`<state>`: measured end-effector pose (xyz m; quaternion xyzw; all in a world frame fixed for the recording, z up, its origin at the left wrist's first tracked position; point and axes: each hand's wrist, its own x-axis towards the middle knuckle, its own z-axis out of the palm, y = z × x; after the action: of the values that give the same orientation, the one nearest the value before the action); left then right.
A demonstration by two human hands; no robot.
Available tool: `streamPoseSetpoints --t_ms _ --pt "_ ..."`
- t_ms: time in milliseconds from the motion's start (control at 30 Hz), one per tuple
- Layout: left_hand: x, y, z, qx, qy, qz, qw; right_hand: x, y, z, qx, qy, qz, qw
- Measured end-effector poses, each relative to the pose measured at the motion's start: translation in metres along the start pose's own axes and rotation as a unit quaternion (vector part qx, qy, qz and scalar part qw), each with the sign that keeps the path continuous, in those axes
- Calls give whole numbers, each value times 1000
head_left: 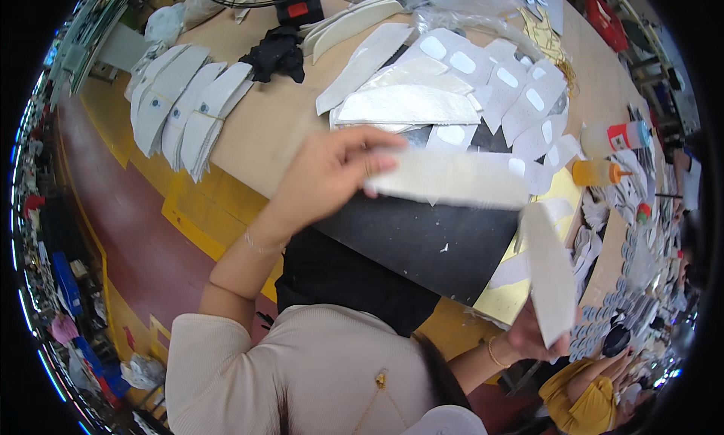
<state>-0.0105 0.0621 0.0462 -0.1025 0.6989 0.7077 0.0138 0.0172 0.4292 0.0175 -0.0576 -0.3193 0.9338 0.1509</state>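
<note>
My left hand point(328, 169) pinches the left end of a long off-white curved panel point(456, 180), its fingers slightly blurred. That panel lies over the upper part of a black mat point(422, 239). At the lower right, my right hand point(537, 337) holds a second curved panel point(549, 273) by its lower end. This one stands tilted up, and it hides some of the fingers. Just beyond my left hand lies a heap of similar white curved panels point(407, 103). Beside the heap, light grey cut pieces point(520, 95) carry white oval patches.
Tied stacks of white panels point(188, 107) sit at the table's left edge, near a black cloth point(276, 54). To the right stand an orange-capped bottle point(596, 172) and a bottle with a red label point(620, 137). A person in yellow point(581, 397) is at the lower right.
</note>
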Motion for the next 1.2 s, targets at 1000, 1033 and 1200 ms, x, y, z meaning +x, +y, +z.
streamPoseSetpoints --t_ms 1000,1033,1200 --pt "53 74 -29 92 150 397 901 -20 30 34 -64 -309 125 941" --pt "49 70 -27 53 161 375 911 -20 32 34 -61 -316 133 937" --pt "36 9 -31 12 195 102 975 -22 37 39 -71 -323 144 933"
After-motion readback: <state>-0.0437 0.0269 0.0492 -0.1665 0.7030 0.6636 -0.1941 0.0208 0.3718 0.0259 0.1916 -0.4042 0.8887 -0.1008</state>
